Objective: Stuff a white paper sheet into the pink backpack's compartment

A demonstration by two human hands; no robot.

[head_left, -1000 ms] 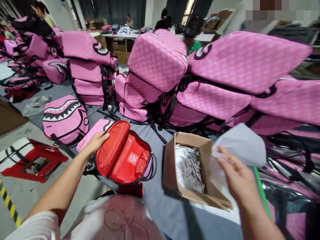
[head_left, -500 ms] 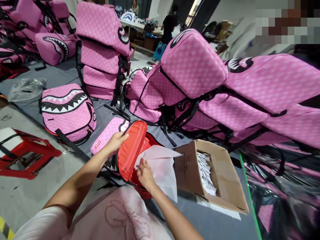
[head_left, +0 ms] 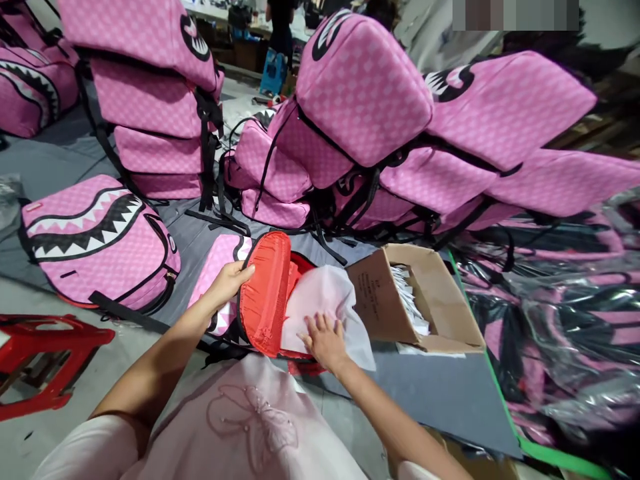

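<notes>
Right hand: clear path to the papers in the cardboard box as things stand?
Probably yes. The right hand lies on the white sheet in the open backpack; the cardboard box sits just right, open, its papers uncovered.

A: The light was even and fairly bright, falling from overhead; shadows lay soft under the stacked pink backpacks [head_left: 360, 87].

B: Glare showed on the plastic wrap [head_left: 565, 313], well right of the right hand's [head_left: 324, 340] fingers.

A: Edges bent outward, wide-lens fashion. The far background was blurred, and a pixelated block sat at the top.
</notes>
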